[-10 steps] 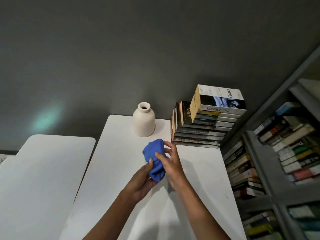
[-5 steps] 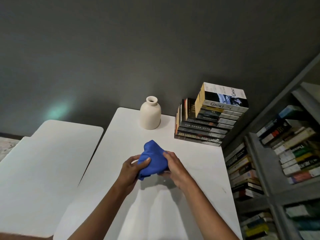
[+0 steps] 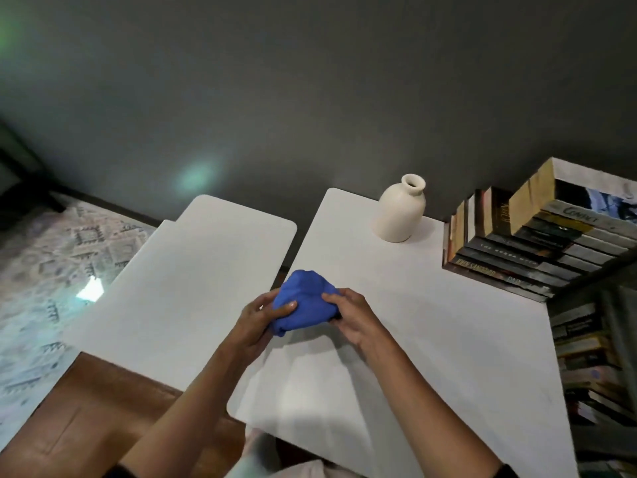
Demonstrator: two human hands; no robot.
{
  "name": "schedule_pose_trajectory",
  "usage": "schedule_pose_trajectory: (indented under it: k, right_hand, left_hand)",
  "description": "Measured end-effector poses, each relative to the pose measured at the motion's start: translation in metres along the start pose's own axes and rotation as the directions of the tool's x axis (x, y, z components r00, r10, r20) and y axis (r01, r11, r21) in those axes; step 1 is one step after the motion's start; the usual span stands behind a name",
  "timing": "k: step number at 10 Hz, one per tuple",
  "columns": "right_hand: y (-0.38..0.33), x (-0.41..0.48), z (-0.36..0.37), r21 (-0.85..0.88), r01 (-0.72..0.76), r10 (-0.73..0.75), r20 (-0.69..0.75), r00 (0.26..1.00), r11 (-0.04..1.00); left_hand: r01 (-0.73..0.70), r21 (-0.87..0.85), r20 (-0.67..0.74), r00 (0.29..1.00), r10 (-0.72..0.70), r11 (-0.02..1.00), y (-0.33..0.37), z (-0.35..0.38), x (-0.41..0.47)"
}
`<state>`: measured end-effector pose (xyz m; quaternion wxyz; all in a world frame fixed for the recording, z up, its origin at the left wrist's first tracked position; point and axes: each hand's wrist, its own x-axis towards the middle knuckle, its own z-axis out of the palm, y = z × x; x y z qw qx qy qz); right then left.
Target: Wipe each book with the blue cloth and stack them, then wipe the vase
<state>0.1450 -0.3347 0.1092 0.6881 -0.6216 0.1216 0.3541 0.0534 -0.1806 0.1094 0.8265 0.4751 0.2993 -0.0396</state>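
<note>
A bunched blue cloth point(image 3: 305, 300) is held between both hands just above the white table point(image 3: 431, 339), near its left edge. My left hand point(image 3: 256, 320) grips the cloth's left side with the thumb on top. My right hand point(image 3: 355, 313) grips its right side. A cream vase point(image 3: 400, 210) stands upright at the table's far edge. A stack of books point(image 3: 537, 243) lies at the far right corner, with a few books standing behind it.
A second white table point(image 3: 193, 281) stands to the left, separated by a narrow gap. A brown wooden surface point(image 3: 86, 419) lies at the lower left. Bookshelves full of books point(image 3: 586, 357) are on the right. A dark wall is behind.
The view has swung left, so vase and books now sit further right. Both hands have kept hold of the cloth and brought it lower and closer to the table's left edge.
</note>
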Motion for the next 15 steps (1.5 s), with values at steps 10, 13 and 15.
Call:
schedule_pose_trajectory:
  k: [10,13,15]
  right_hand:
    - [0.116,0.111,0.183,-0.912,0.177,0.02,0.198,0.98,0.369]
    - [0.11,0.106,0.177,-0.889,0.185,-0.094,0.16,0.983,0.419]
    - [0.058,0.073,0.156,-0.788,0.444,-0.498,0.205,0.843,0.427]
  left_hand:
    - [0.369,0.309,-0.62,0.777,-0.108,0.876,-0.06,-0.174,0.0]
    - [0.359,0.592,-0.639,0.754,0.149,0.721,-0.057,-0.167,0.001]
    - [0.018,0.771,-0.422,0.764,0.489,0.637,-0.042,-0.13,0.003]
